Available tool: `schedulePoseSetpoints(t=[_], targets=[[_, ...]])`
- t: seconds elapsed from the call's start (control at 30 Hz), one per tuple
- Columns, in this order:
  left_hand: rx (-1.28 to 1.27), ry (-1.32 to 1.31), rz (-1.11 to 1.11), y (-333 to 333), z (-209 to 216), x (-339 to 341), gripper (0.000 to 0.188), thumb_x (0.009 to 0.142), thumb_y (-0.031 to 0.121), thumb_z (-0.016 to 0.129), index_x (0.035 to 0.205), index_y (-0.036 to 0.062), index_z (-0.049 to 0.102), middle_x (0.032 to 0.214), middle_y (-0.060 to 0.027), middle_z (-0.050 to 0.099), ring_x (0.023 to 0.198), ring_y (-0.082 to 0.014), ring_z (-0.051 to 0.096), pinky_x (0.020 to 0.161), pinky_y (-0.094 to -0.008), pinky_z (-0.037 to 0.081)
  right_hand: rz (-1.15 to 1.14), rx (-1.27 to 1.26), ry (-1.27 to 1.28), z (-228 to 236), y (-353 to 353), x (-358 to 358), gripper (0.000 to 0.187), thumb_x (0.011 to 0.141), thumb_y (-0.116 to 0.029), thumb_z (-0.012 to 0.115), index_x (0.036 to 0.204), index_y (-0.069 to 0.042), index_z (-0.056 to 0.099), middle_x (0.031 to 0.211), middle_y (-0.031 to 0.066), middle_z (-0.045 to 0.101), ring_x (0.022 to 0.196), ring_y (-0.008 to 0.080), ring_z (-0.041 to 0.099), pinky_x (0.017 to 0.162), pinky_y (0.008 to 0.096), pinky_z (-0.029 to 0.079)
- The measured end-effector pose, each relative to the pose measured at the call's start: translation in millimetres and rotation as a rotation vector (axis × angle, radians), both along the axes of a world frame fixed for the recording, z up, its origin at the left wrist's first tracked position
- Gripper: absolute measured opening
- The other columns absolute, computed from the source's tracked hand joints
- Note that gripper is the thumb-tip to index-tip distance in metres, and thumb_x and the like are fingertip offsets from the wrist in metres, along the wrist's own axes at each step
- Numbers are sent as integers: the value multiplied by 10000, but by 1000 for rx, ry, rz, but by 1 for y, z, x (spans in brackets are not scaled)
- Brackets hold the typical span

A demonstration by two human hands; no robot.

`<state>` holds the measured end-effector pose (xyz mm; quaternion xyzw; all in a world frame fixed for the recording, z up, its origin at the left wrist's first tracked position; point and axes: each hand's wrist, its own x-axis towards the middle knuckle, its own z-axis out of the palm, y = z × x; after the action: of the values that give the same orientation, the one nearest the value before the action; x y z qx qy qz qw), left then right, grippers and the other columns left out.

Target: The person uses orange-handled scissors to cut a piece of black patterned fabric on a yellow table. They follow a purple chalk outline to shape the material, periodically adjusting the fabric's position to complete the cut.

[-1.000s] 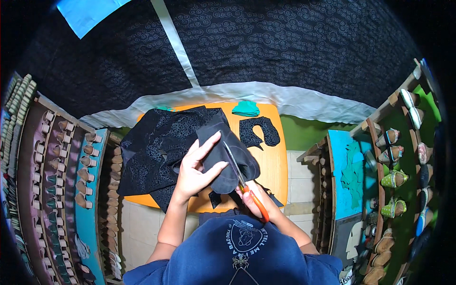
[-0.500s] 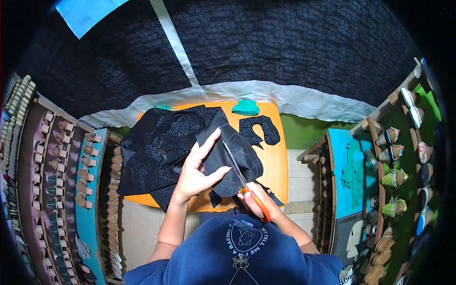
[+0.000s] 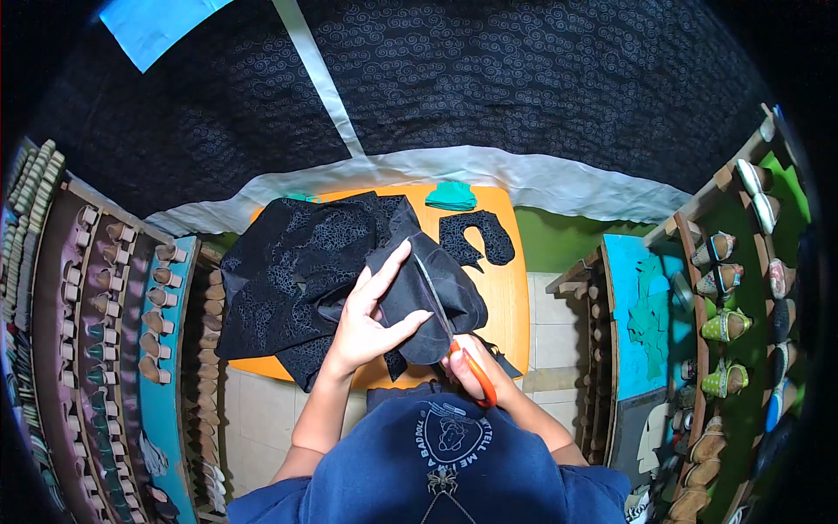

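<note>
My left hand (image 3: pixel 360 330) grips black fabric (image 3: pixel 397 301) marked with faint curved lines, its thumb on top and its fingers stretched along the cloth. In my right hand (image 3: pixel 491 365) is a pair of scissors (image 3: pixel 479 379) with orange handles. Their long blades lie across the fabric, pointing away from me, just right of my left thumb. The fabric hides part of the lower blade. Under and left of my left hand, a large heap of black lace-patterned cloth (image 3: pixel 292 253) spreads over the orange table (image 3: pixel 509 314).
A U-shaped black lace piece (image 3: pixel 497 240) lies at the table's right, with folded green cloth (image 3: pixel 451 196) behind it. Racks of shoes (image 3: pixel 726 327) stand on the right, and shoe forms (image 3: pixel 159 323) line the left shelves. Green scraps (image 3: pixel 648 314) rest on a blue board.
The fabric and scissor blades have shifted slightly to the right, and the cloth's right edge is bulging outward more. Both hands keep their hold.
</note>
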<state>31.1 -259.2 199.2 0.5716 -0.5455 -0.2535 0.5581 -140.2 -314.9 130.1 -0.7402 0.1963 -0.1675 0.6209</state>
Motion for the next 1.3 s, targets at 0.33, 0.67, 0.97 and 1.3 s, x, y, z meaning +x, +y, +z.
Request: schedulePoseSetpoints(t=[0.33,0.67,0.97,1.3], targets=[[20,-114,-6,1,3,0,770,564,47,736,1246,8,380,1192,-142,428,1090,-204,424,924,-287,320,45,21,43,1,-3,-2,649,783,-638,278,707,-13,434,565,38,431,526,139,448,491,261,386],[-102,-151,-9,-1,-2,16,630,595,103,737,1163,20,478,1244,-177,396,1152,-275,393,959,-342,302,20,-37,31,4,-1,1,684,760,-671,269,660,-15,430,540,51,421,499,163,432,474,284,364],[117,6,-164,-2,30,36,445,637,12,693,1059,45,556,1053,-52,510,961,-134,499,827,-250,414,41,-154,13,7,-2,-1,600,800,-553,334,673,21,454,567,157,468,533,314,478,507,367,384],[190,-307,-364,-16,40,51,453,583,152,741,1002,68,590,997,-71,566,1041,-211,460,915,-322,337,106,-132,39,3,0,-4,547,819,-515,346,694,9,438,580,140,447,540,290,451,511,358,377]])
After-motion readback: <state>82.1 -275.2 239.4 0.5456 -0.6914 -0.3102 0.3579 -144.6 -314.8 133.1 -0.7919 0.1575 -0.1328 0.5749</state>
